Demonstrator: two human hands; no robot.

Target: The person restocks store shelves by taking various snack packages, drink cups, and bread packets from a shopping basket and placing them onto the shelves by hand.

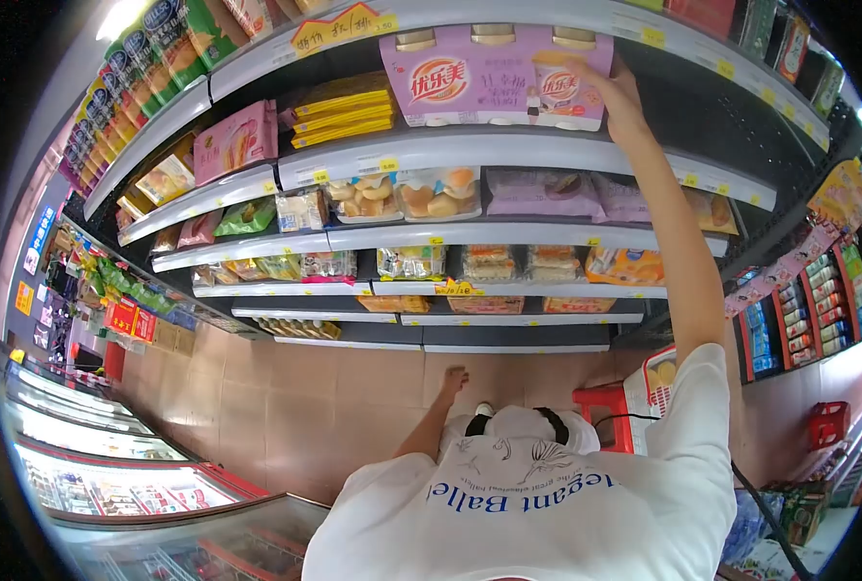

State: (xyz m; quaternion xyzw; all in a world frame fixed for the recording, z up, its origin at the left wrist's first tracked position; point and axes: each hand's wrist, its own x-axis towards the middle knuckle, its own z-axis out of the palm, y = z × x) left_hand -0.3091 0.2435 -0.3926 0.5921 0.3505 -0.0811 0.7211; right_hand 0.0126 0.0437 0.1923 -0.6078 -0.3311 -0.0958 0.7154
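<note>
Purple carton sits on an upper shelf of the big shelving unit in front of you, near its middle, w/ logo panels facing out; pale cup bottoms show along its lower edge & cup tops along its upper edge. Your R arm is stretched up to it; your R hand pinches its right end, digits on the front face, rest round the side; your L hand hangs low over the tiled floor, fingers part-curled, & you can't tell from here if it holds sth.

Glass-topped freezer is at btm left; red stool is near your R side, w/ a white-and-red basket just beside it; pink pack is on the same shelf as the carton, farther left; yellow packets lie stacked between the two; small yellow price tags dot the shelf edges.
</note>
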